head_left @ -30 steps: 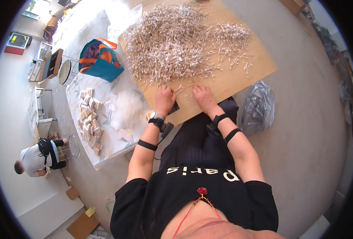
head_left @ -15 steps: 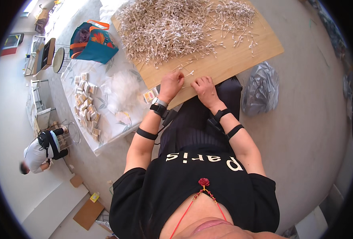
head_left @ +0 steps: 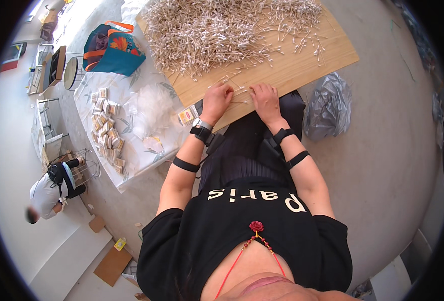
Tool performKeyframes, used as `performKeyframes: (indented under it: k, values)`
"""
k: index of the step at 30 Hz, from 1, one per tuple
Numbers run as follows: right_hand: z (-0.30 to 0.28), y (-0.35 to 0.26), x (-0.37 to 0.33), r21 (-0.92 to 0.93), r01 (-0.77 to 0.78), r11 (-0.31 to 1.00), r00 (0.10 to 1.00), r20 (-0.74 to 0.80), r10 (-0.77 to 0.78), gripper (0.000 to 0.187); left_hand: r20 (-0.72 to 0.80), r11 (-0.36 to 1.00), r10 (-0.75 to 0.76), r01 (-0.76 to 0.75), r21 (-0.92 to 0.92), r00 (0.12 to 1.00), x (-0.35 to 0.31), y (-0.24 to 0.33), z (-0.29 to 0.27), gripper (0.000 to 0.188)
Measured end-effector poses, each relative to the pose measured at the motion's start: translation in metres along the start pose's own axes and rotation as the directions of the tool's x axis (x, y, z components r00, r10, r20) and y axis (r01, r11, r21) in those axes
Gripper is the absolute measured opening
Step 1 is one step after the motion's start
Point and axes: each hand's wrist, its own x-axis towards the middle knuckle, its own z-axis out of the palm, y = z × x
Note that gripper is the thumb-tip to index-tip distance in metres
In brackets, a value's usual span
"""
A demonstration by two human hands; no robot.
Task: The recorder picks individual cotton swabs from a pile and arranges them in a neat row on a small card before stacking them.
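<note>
- A big heap of cotton swabs (head_left: 217, 32) still covers the far part of the wooden board (head_left: 302, 70), so most seems unsorted
- Filled small packets (head_left: 106, 133) lie in rows on the patterned cloth (head_left: 131, 95), left
- Left hand (head_left: 217, 100) and right hand (head_left: 264, 99) press on the board's near edge, fingers curled over a few loose swabs (head_left: 234, 89); whether they pinch any, I cannot tell

Pale thin sticks (head_left: 222, 30) — heaped, board-top
</note>
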Motion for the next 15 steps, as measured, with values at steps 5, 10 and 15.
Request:
performKeyframes:
  k: [5,10,15]
  values:
    - [0.0,-0.003,0.003,0.003,0.041,0.999,0.997,0.065,-0.041,0.013,-0.079,1.0,0.006,-0.008,-0.026,0.997,-0.003,-0.01,0.002,0.014]
    - [0.001,0.0,0.007,0.031,0.014,0.999,0.998,0.056,-0.015,0.011,-0.026,0.988,-0.082,0.078,-0.13,0.996,-0.009,-0.014,-0.012,0.024]
    - [0.007,-0.004,0.029,0.024,-0.004,1.0,0.999,0.048,0.003,0.012,-0.04,0.992,0.126,-0.125,0.016,0.991,-0.015,-0.001,-0.01,0.038]
